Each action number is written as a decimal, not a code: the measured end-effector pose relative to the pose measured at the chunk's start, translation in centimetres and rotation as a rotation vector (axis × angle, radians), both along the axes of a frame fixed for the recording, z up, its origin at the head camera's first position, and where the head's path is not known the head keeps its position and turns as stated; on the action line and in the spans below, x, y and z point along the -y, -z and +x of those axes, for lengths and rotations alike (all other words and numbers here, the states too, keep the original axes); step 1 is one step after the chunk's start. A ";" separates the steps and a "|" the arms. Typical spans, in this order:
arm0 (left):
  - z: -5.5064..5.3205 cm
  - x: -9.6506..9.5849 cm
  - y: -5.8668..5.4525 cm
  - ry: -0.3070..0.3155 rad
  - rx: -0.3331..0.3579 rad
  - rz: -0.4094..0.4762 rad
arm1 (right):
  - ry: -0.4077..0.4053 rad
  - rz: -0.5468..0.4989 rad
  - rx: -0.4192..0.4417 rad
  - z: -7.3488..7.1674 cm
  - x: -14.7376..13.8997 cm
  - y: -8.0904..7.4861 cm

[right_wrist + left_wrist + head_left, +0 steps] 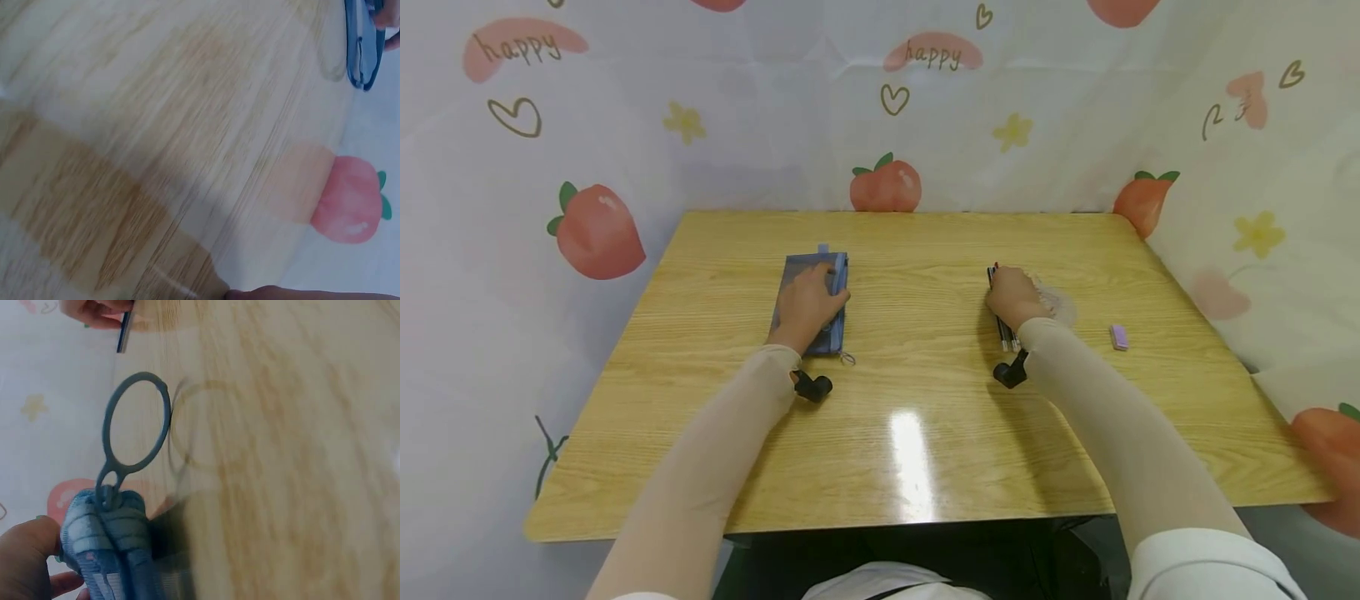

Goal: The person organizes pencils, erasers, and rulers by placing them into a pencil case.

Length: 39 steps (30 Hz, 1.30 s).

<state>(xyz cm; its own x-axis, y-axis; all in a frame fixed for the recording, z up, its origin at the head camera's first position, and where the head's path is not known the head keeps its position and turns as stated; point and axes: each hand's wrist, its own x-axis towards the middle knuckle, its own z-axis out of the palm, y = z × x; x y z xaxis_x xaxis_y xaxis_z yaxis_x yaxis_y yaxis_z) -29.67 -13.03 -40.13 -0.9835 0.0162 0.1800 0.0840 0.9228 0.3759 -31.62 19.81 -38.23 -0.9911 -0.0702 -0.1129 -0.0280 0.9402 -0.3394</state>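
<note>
Head view: wood-grain table [917,317], pushed against a white cloth backdrop [760,125] printed with peaches, hearts, yellow flowers and the word "happy". Blue zip pouch [832,333] lies left of centre, long side running away from the person, lighter blue band along its right edge and a small tab at its far end. Left hand [808,302] rests over the pouch, thumb and fingers spread apart on top; cannot tell whether it grips the fabric. Left wrist view shows a grey-blue ring pull [107,431] (oval from this angle) standing out from the pouch's near end, thumb at the pouch's side.

Right of centre, the right hand [1013,297] has its fingers curled around a few dark pencils [1004,335], light ends toward the person. They may be pens; the hand covers much of them. A clear plastic item [1060,307] lies just beside that hand, on its right, shape indistinct. Purple eraser [1119,337] sits farther right, apart from the rest.

Both forearms wear beige sleeves [715,475], with a black wrist camera [813,387] at each wrist. Right wrist view: mostly bare tabletop, pouch at upper right.
</note>
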 end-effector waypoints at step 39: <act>0.8 -1.0 -1.3 -0.036 0.199 0.798 | 0.210 -0.872 0.316 1.0 2.7 0.4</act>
<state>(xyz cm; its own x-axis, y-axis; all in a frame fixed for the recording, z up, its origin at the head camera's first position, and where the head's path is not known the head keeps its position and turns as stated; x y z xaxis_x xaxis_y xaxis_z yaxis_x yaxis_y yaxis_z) -28.84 -12.00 -38.84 -0.9958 -0.0747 -0.0538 -0.0779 0.3727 0.9247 -30.62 17.13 -38.59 -0.9257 -0.0797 -0.3697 0.3260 0.3272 -0.8869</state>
